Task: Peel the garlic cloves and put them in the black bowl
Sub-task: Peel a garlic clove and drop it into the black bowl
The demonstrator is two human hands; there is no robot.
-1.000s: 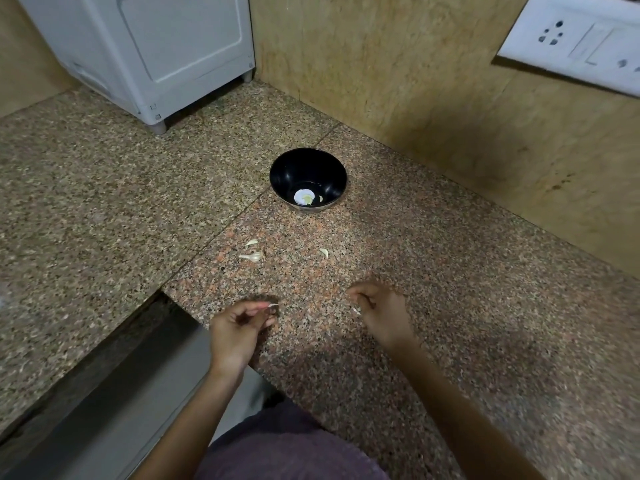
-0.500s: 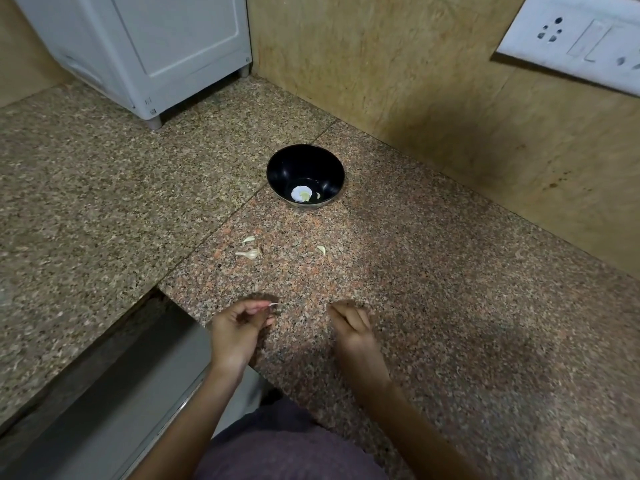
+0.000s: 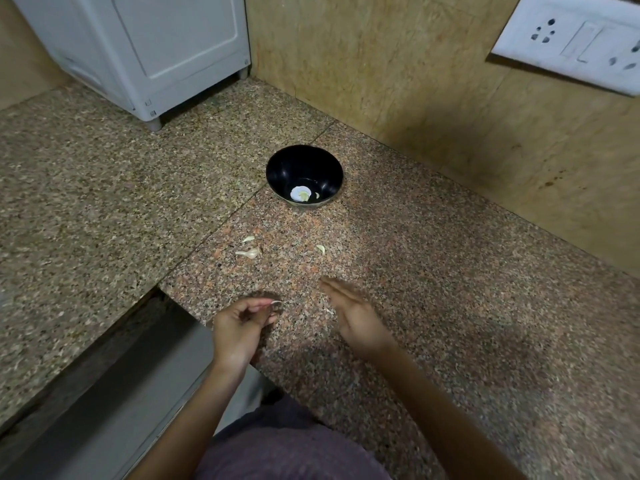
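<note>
Purple garment point(image 3: 287, 445) at bottom edge, both forearms reaching out over the granite countertop point(image 3: 433, 306).

Left hand point(image 3: 239, 327) is unchanged from a second ago: same spot near the counter's front edge, fingers curled, thumb and fingertips pinching one small pale garlic piece point(image 3: 276, 303). Can't tell whether it is a clove or skin.

Right hand point(image 3: 349, 317) has changed. It was curled on the counter a second ago; now the fingers are straight, it grasps nothing, it is motion-blurred, and it sits closer to the left hand. The two hands are apart, not touching.

Counts: 1 piece in the left hand. 3 loose garlic pieces on the counter beyond the hands: two close together on the left point(image 3: 249, 252) and one alone on the right point(image 3: 321, 249), same places as before. The black bowl point(image 3: 284, 168) is farther back, upright on the slab seam, holding 2 pale bits point(image 3: 299, 194), one big and one tiny, as before.

Edges: a grey recess point(image 3: 121, 393) cuts into the counter just left of the left hand. The tan wall point(image 3: 398, 64) runs behind and to the right of the bowl, with a switch plate point(image 3: 571, 46) on it. A white appliance point(image 3: 145, 46) stands in the far left corner. Bare granite lies between the hands and the bowl, and wide to the right.
</note>
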